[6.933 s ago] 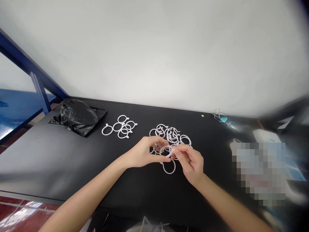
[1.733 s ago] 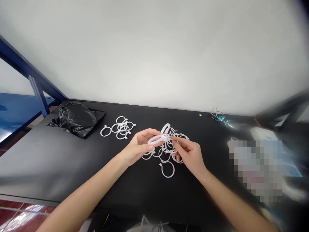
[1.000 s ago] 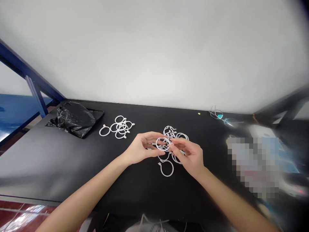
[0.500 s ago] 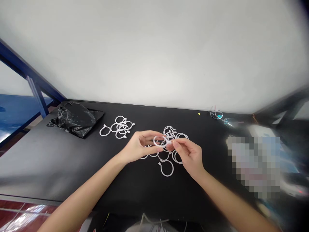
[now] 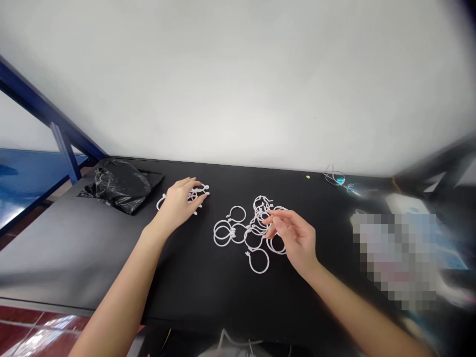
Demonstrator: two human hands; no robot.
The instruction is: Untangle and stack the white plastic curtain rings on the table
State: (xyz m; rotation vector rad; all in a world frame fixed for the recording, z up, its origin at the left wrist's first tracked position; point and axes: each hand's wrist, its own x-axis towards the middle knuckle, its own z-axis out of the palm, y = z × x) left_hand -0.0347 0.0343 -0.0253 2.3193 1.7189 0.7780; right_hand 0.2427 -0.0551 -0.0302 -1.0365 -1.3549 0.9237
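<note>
The small cluster of white plastic rings (image 5: pixel 201 190) lies on the far left-middle part of the black bench (image 5: pixel 74 238). The person's left hand (image 5: pixel 180 201) rests on it palm down, fingers stretched out and loose, gripping nothing that shows. Most of the cluster is hidden under the hand, and only a few loops peek out at the fingertips and beside the thumb.

Right of it, well apart, the larger pile of white plastic rings (image 5: pixel 261 212) sits near the middle of the bench, its loops overlapping and tangled. The right hand (image 5: pixel 294 237) hangs over the pile's right edge with fingers loosely curled and unclenched. Thumb and forefinger point at the tangle and hold nothing, and some rings lie partly beneath the palm.

Looser rings spread out from the pile:
- one single ring (image 5: pixel 237 214) lies to its left
- a doubled pair of rings (image 5: pixel 222 233) lies further left and nearer the person
- one lone ring with a small tab (image 5: pixel 259 261) lies nearest the bench's front edge, just beside the right wrist

A crumpled black plastic bag (image 5: pixel 119 184) lies at the far left corner of the bench, near the small cluster. A pair of clear spectacles (image 5: pixel 336 177) and a tiny yellow speck (image 5: pixel 308 177) lie along the back edge by the white wall (image 5: pixel 238 79). A blue metal frame (image 5: pixel 55 126) stands off to the left
</note>
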